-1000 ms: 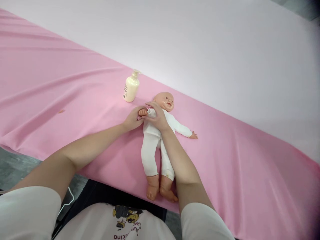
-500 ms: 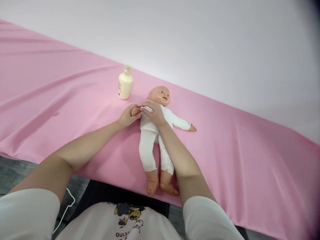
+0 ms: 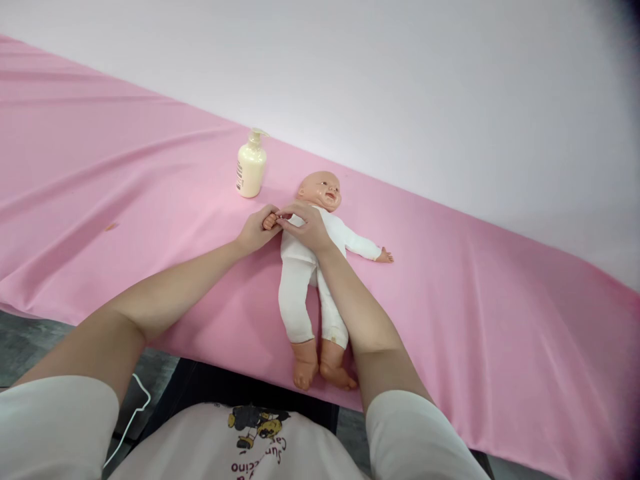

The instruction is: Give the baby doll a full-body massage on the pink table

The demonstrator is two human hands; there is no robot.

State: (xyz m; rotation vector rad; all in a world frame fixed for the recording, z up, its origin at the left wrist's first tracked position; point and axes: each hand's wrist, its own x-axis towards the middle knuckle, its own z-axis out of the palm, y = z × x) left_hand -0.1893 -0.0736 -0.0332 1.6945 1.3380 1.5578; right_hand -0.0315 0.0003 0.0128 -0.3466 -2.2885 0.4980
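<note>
Both hands, left hand [image 3: 307,229] and right hand [image 3: 257,232], closed around the doll's arm on the picture-left side, near its small fist [image 3: 271,221]. Doll [image 3: 299,252] lies face up at frame center, feet toward bottom edge, on pink cloth [image 3: 425,300] over the counter. Pump bottle [image 3: 251,168] stands upright, upper left of its head.

a doll [image 3: 297,300] lies on its back on the cloth [image 3: 425,313], head toward the far edge, feet by the edge nearest the person [image 3: 195,447]. a pump bottle [image 3: 251,170] stands on the cloth, left of the doll's head and slightly beyond it. behind the cloth stretches another surface [image 3: 375,87].
</note>
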